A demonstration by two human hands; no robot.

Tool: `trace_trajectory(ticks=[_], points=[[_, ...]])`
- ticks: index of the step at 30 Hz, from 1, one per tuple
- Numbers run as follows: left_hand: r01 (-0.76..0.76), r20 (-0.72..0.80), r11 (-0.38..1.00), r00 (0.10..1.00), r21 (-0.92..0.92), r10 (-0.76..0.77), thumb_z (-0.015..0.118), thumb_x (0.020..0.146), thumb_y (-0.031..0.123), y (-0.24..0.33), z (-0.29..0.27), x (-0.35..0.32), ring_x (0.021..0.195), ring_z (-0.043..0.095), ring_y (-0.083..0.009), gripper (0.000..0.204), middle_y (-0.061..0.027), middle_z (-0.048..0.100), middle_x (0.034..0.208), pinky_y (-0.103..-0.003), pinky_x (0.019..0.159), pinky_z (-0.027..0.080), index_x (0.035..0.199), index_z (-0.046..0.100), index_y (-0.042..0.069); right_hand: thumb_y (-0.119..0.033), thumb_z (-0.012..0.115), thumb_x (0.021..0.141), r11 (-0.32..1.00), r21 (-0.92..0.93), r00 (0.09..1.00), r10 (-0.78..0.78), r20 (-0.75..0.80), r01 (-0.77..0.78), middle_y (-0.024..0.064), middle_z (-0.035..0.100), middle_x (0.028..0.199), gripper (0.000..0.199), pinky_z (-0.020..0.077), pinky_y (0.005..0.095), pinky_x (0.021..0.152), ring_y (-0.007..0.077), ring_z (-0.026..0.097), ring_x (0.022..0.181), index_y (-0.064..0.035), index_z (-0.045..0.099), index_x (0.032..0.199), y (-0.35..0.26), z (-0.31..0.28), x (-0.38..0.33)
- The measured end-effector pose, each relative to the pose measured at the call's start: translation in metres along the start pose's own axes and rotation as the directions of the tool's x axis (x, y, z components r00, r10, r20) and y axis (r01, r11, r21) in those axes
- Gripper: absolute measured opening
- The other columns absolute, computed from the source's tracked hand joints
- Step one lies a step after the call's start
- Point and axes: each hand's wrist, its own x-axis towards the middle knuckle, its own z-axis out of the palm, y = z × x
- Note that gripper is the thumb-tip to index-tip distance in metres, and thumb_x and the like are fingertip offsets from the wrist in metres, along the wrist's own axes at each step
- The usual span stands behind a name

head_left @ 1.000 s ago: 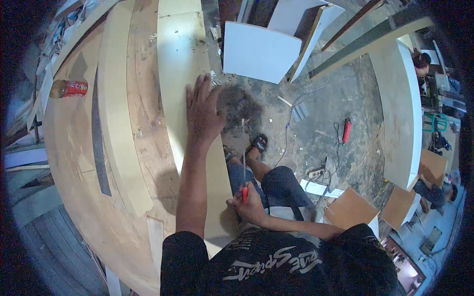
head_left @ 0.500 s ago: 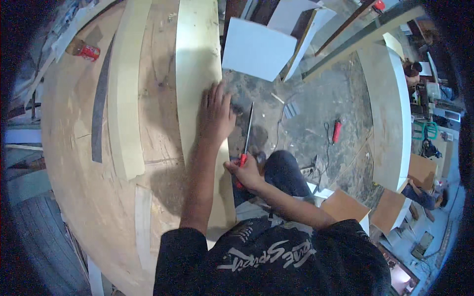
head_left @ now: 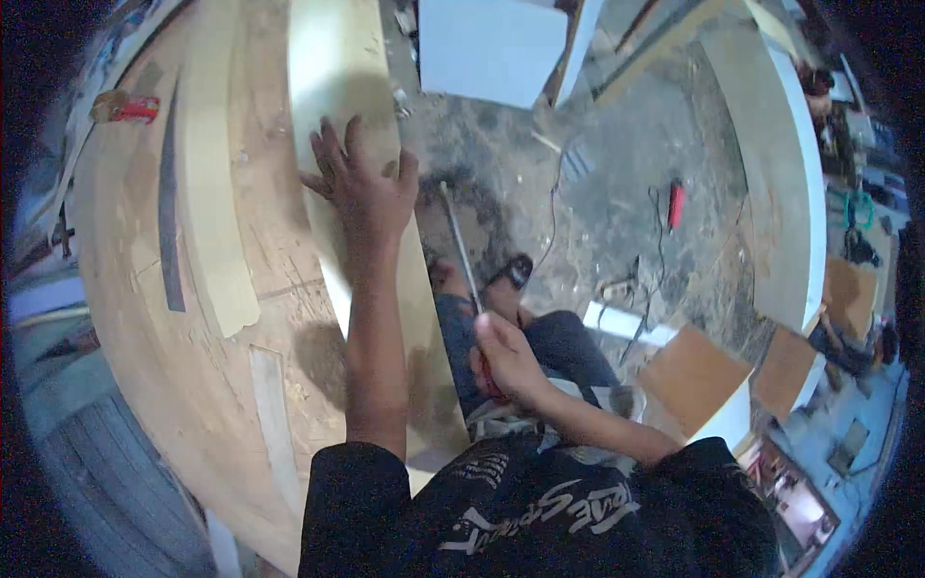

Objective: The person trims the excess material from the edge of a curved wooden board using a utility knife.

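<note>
A long pale board (head_left: 339, 43) lies along the right edge of a wooden worktop (head_left: 120, 241). On that board rests my left hand (head_left: 371, 193), palm down with the fingers spread. My right hand (head_left: 506, 354) is wrapped round the red handle of a screwdriver (head_left: 460, 241), just right of the board. Its long metal shaft points away from me and slightly left, over the floor. The tip touches nothing that I can see. Most of the handle is hidden in my fist.
More pale strips (head_left: 212, 193) and a narrow dark strip (head_left: 171, 222) lie on the worktop, with a red-labelled bottle (head_left: 125, 108) at far left. A white panel (head_left: 491, 48) stands beyond. On the floor are a red-handled tool (head_left: 675, 205), a cable (head_left: 556, 207) and brown panels (head_left: 696, 376).
My left hand has slid farther along the board, and its fingers have spread. The screwdriver has swung from leaning right to leaning left. The whole view has shifted a little.
</note>
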Motion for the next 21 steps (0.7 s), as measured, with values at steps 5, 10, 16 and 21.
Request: trace_trajectory(ticks=[5,10,16,21], points=[[-0.200,0.345,0.979,0.922,0.039,0.174,0.072,0.070,0.070,-0.018,-0.017,-0.004,0.149,0.018,-0.0426,0.100,-0.0206,0.027,0.158,-0.080,0.107,0.002,0.148,0.041,0.016,-0.045,0.041,0.106,0.944,0.236,0.967,0.195,0.165,-0.231,0.0009,0.050,0.061,0.060,0.0399,0.0283,0.040,0.0116,0.045,0.044,-0.0286,0.017,0.159,-0.015,0.027,-0.040],[-0.001,0.449,0.988,0.891,0.153,-0.069,0.081,0.054,0.071,0.002,-0.048,-0.019,0.151,0.002,-0.0427,0.135,-0.0217,0.011,0.163,-0.081,0.106,0.001,0.159,0.014,0.019,-0.041,0.042,0.106,0.944,0.259,0.970,0.158,0.187,-0.204,0.0034,0.052,0.063,0.060,0.0451,0.0253,0.044,0.0119,0.051,0.047,-0.0293,0.016,0.159,-0.024,0.040,-0.049],[-0.012,0.349,0.988,0.935,-0.154,0.066,0.087,0.054,0.058,-0.019,-0.050,-0.026,0.151,0.008,-0.0409,0.123,-0.0188,0.014,0.164,-0.083,0.102,0.010,0.155,0.027,0.019,-0.041,0.043,0.106,0.936,0.251,0.965,0.213,0.154,-0.246,0.0031,0.047,0.059,0.061,0.0438,0.0274,0.040,0.0135,0.048,0.043,-0.0281,0.017,0.159,-0.029,0.046,-0.046],[0.110,0.341,0.993,0.936,-0.052,-0.085,0.087,0.057,0.051,-0.007,-0.063,-0.046,0.150,0.017,-0.0367,0.111,-0.0154,0.021,0.162,-0.082,0.101,0.016,0.151,0.036,0.018,-0.042,0.040,0.106,0.902,0.277,0.943,0.304,0.135,-0.330,0.0043,0.046,0.055,0.060,0.0387,0.0290,0.034,0.0149,0.043,0.037,-0.0271,0.016,0.159,-0.044,0.050,-0.046]])
